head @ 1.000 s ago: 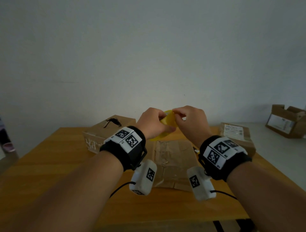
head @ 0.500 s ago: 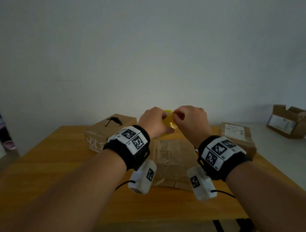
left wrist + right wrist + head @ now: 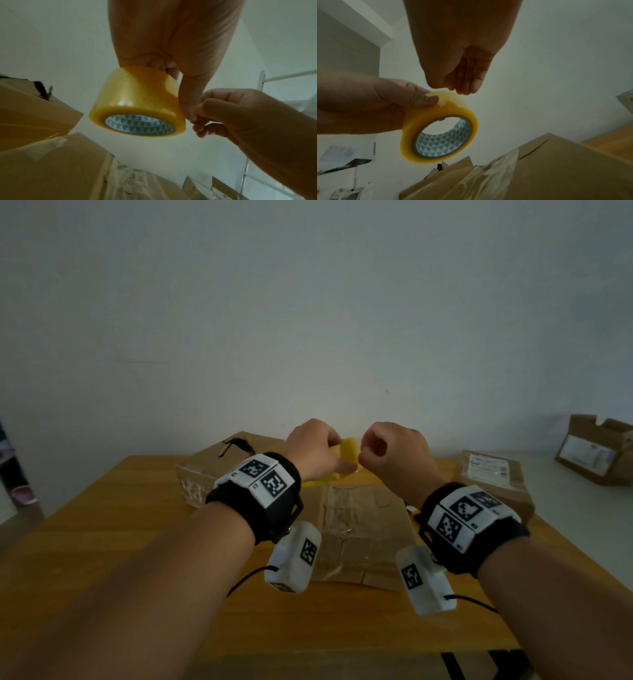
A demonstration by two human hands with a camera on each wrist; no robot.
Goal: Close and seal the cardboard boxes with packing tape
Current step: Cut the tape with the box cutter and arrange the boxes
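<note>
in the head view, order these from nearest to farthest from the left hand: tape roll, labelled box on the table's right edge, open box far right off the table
1. Tape roll: gripped in the left hand.
2. Labelled box: right edge of the table, beyond the right hand.
3. Open box: far right, on the pale surface off the table.

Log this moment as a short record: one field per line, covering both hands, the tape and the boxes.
left hand: left hand holds the tape roll, thumb on its outer face
right hand: right hand has fingertips pinched at the roll's outer edge; a free tape end cannot be made out
tape roll: yellow, raised above the middle box
middle box: flaps down, old clear tape on top
other boxes: torn box to the left, labelled box to the right, open box beyond the table
</note>
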